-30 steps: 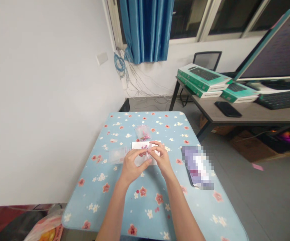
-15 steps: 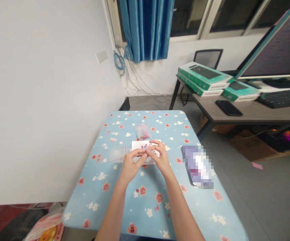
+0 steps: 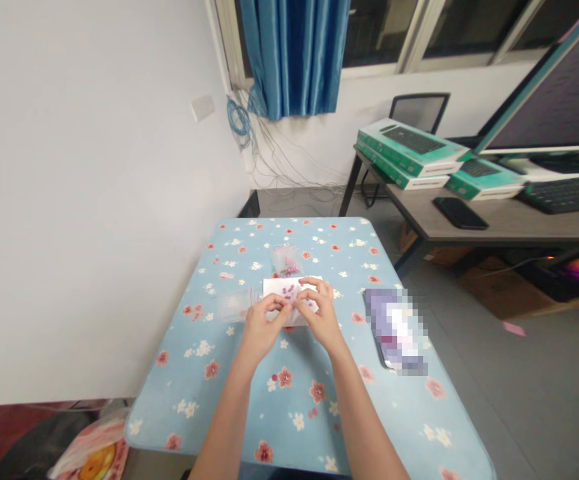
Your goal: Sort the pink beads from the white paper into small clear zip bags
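My left hand (image 3: 261,326) and my right hand (image 3: 319,314) meet over a white sheet (image 3: 289,289) dotted with small pink beads on the flowered blue table (image 3: 299,393). Both hands pinch a small clear plastic bag (image 3: 289,313) between their fingertips. What is inside it is too small to make out. A second clear bag with pink beads (image 3: 285,260) lies just beyond the sheet. Another clear bag (image 3: 233,306) lies left of my left hand.
A blurred-out phone-sized object (image 3: 395,329) lies on the table to the right. A desk (image 3: 494,227) at the right carries green keyboard boxes (image 3: 408,153), a black phone (image 3: 460,213), a keyboard and a monitor. A white wall stands close on the left.
My fingertips have drawn closer together on the small bag, and the hands sit slightly lower over the sheet. The view has shifted a little.
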A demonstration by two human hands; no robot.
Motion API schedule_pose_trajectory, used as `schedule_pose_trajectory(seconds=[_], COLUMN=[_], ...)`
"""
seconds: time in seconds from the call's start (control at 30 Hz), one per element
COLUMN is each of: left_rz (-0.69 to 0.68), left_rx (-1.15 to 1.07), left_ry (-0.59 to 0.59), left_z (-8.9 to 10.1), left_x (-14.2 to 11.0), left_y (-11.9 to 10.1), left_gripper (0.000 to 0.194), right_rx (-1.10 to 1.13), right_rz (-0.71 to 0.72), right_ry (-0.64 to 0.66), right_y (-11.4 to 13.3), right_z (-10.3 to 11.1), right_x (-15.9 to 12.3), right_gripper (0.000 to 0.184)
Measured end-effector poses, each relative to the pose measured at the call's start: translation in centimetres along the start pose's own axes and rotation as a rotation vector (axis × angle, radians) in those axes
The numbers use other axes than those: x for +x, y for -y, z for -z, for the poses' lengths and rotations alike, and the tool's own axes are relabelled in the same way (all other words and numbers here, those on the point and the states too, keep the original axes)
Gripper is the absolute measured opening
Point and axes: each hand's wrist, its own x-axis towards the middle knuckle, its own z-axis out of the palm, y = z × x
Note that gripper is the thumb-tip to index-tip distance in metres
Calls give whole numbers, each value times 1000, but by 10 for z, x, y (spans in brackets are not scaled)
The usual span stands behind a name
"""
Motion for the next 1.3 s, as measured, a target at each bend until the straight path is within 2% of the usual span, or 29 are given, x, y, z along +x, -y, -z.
schedule_pose_trajectory(seconds=[0.3, 0.47, 0.6, 0.67, 0.77, 0.8, 0.87, 0.93, 1.0, 1.1, 1.3], left_rz=[-19, -24, -1, -56, -138, -163, -209, -241, -247, -273, -357], left_rx=[549, 645, 615, 511, 303, 258, 232, 253, 267, 270, 282], left_ry=[-188, -248, -353, -318, -120, -32, 135, 240, 255, 212, 138], left_z=[-13, -13, -2, 6, 16, 18, 20, 17, 12, 4, 2], left_x=[-6, -7, -2, 0, -2, -3, -6, -9, -10, -11, -9], left_y=[-3, -3, -5, -5, -2, 0, 6, 12, 16, 18, 17], left_gripper=[7, 6, 7, 7, 9, 18, 50, 77, 90, 93, 70], right_rx=[-214, -251, -232, -198, -150, -141, -136, -130, -116, -96, -84], right_rz=[98, 130, 131, 116, 106, 112, 145, 193, 231, 249, 220], right_ry=[-40, -50, -63, -72, -60, -54, -42, -20, 29, 107, 100], right_y=[9, 10, 11, 11, 10, 9, 8, 9, 10, 12, 11], right_z=[-2, -1, -1, 1, 5, 7, 11, 12, 12, 11, 11], right_x=[-3, -4, -5, -5, -4, -3, -3, -4, -4, -5, -4], right_gripper=[12, 12, 12, 12, 13, 13, 13, 13, 13, 12, 13])
